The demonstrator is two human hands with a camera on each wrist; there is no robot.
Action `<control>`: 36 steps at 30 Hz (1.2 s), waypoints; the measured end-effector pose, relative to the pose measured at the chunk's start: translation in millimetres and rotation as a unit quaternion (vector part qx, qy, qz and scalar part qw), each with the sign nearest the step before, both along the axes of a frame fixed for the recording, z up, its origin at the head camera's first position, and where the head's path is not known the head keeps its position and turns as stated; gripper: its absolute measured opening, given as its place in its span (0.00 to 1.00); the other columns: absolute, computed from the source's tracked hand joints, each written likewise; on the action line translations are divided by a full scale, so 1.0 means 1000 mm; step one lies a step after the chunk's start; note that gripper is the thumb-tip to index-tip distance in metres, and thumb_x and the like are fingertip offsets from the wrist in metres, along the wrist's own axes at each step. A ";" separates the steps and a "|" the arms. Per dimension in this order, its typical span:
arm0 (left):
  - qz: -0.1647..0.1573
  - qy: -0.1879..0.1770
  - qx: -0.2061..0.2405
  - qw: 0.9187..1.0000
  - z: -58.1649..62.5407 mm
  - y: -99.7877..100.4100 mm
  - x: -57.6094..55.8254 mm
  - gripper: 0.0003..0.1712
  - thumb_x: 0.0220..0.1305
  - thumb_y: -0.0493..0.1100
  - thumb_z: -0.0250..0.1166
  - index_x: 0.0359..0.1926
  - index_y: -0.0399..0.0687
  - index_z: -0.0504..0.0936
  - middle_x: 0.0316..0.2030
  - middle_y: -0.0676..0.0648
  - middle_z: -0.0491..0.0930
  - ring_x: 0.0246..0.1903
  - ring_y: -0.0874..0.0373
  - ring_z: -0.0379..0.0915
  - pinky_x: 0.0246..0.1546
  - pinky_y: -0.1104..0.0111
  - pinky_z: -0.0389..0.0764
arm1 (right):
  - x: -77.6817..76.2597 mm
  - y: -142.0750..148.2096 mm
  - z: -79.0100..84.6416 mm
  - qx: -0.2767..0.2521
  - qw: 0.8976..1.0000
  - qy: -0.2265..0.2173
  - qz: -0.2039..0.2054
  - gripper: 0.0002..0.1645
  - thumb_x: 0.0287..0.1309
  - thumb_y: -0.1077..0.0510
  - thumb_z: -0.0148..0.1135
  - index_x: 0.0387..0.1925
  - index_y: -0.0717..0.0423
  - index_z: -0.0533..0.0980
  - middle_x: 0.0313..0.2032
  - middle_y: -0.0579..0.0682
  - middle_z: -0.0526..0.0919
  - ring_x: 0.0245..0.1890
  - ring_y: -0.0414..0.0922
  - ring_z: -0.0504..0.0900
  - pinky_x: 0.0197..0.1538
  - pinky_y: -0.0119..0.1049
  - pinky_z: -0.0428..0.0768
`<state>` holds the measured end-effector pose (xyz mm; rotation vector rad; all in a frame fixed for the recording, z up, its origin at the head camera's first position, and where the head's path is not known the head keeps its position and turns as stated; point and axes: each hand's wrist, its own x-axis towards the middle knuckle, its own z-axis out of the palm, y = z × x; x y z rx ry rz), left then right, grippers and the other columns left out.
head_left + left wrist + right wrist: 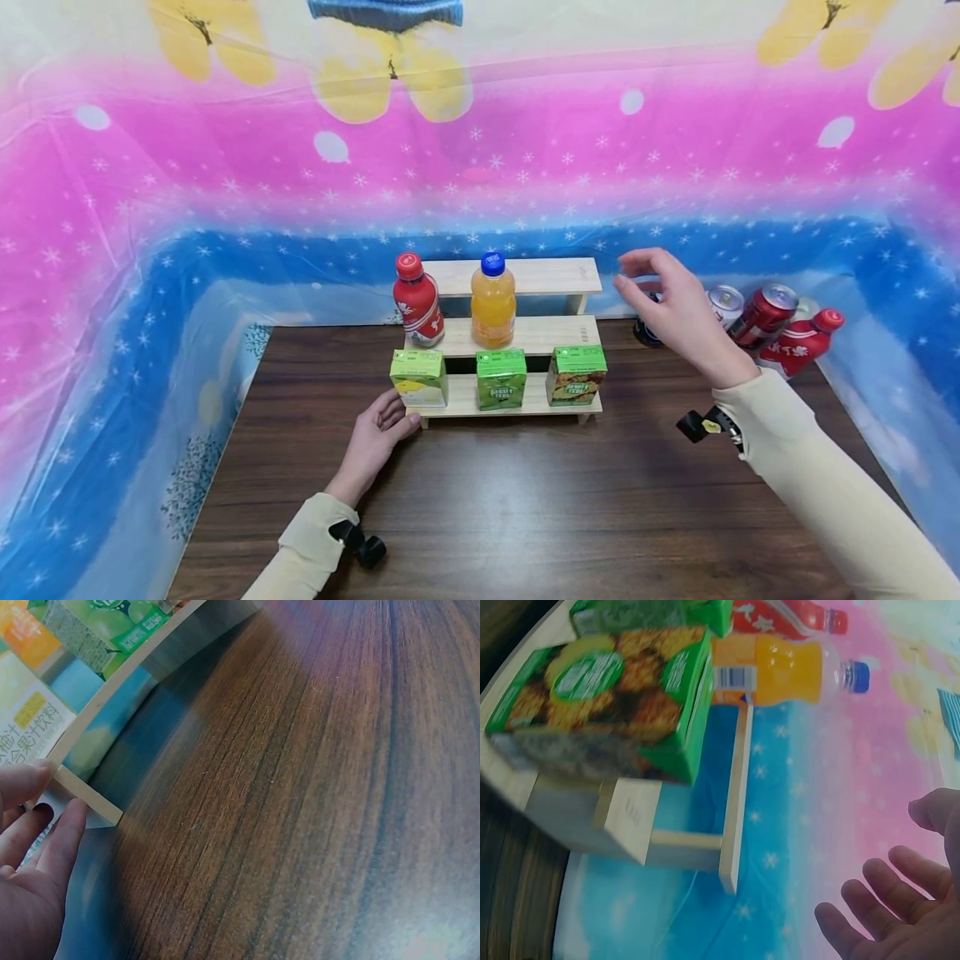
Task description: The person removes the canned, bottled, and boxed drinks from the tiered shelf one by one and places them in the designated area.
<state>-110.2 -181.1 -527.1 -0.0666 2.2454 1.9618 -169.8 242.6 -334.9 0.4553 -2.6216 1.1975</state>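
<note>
A three-step wooden display rack stands toward the back of the table. My left hand grips the left end of its lowest step, fingertips at the board's corner and leg. My right hand is raised to the right of the rack, its fingers loosely bent and holding nothing. On the lowest step stand a yellow-green juice box, a green juice box and a brown-and-green juice box. The middle step bears a red bottle and an orange juice bottle.
Behind and below my right hand are a dark can, partly hidden, a silver-topped can, a red can and a tilted red bottle. Patterned cloth hangs round the dark wooden table.
</note>
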 end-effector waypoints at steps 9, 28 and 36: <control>0.002 0.000 0.000 1.000 0.000 0.000 0.000 0.36 0.72 0.34 0.67 0.76 0.37 0.65 0.68 0.32 0.73 0.68 0.42 0.69 0.54 0.79 0.76 | -0.007 -0.029 0.001 -0.012 0.999 -0.012 0.037 0.24 0.76 0.51 0.60 0.64 0.63 0.74 0.61 0.59 0.78 0.62 0.54 0.76 0.64 0.56 0.77; 0.001 -0.009 -0.002 1.000 0.001 0.000 0.002 0.35 0.73 0.35 0.67 0.76 0.39 0.65 0.69 0.33 0.73 0.69 0.43 0.69 0.56 0.76 0.77 | -0.021 -0.085 0.001 0.005 0.995 -0.020 0.103 0.25 0.74 0.53 0.64 0.65 0.60 0.73 0.61 0.57 0.78 0.62 0.55 0.77 0.63 0.54 0.80; 0.004 -0.017 0.001 1.000 0.001 0.001 0.000 0.35 0.72 0.35 0.67 0.76 0.39 0.65 0.70 0.34 0.73 0.69 0.43 0.69 0.56 0.75 0.78 | -0.030 -0.104 0.002 0.004 0.989 -0.056 0.139 0.33 0.75 0.51 0.62 0.74 0.57 0.66 0.68 0.59 0.74 0.67 0.54 0.73 0.67 0.55 0.76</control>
